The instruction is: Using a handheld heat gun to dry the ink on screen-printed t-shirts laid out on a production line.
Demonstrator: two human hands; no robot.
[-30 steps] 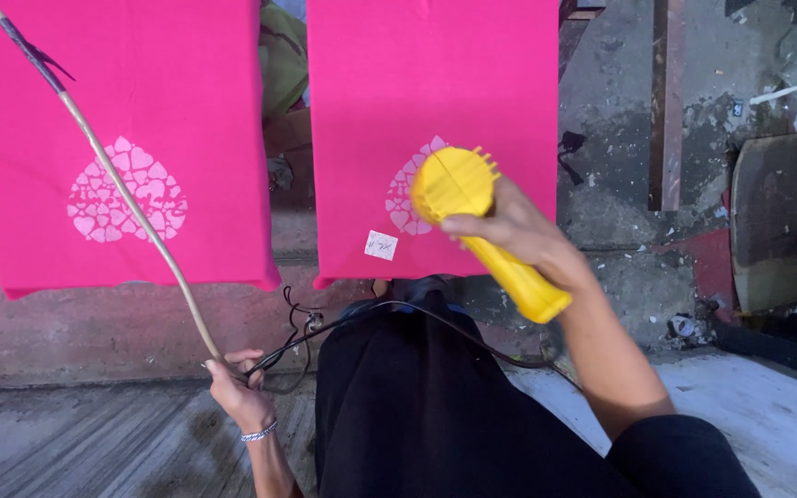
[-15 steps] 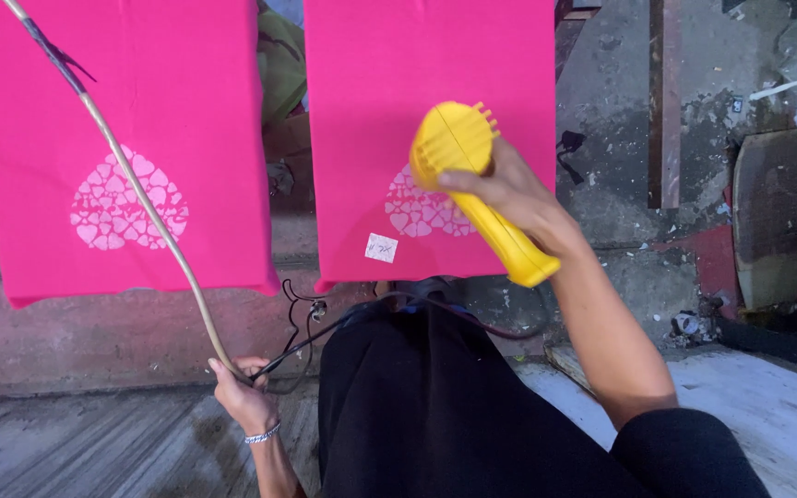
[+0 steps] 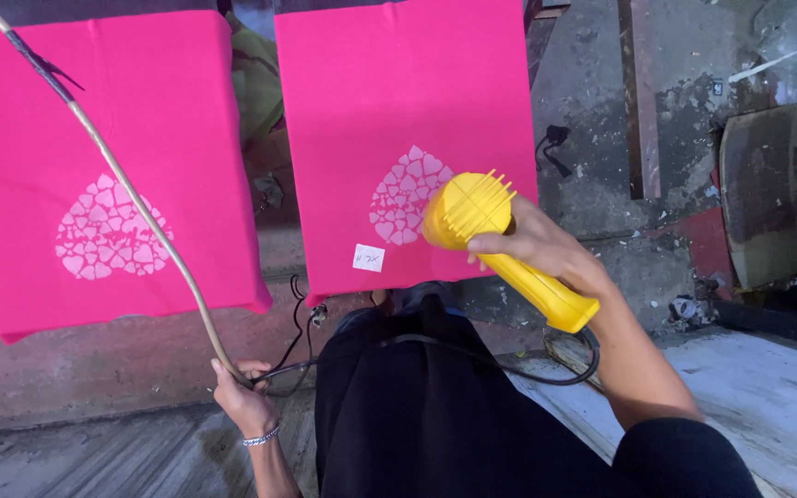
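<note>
Left hand (image 3: 243, 398), at 7 o'clock, closed around thin stick (image 3: 113, 171) and black cable (image 3: 472, 355) together. Right hand (image 3: 539, 247), at 3 o'clock, wrapped firmly around yellow heat gun (image 3: 500, 242), nozzle just before white heart print (image 3: 405, 195) on pink cloth (image 3: 398, 111). Risk of scorching if held too close; risk of cable snagging on black trousers (image 3: 417, 415). Second pink cloth (image 3: 94, 138) at 10 o'clock.
</note>
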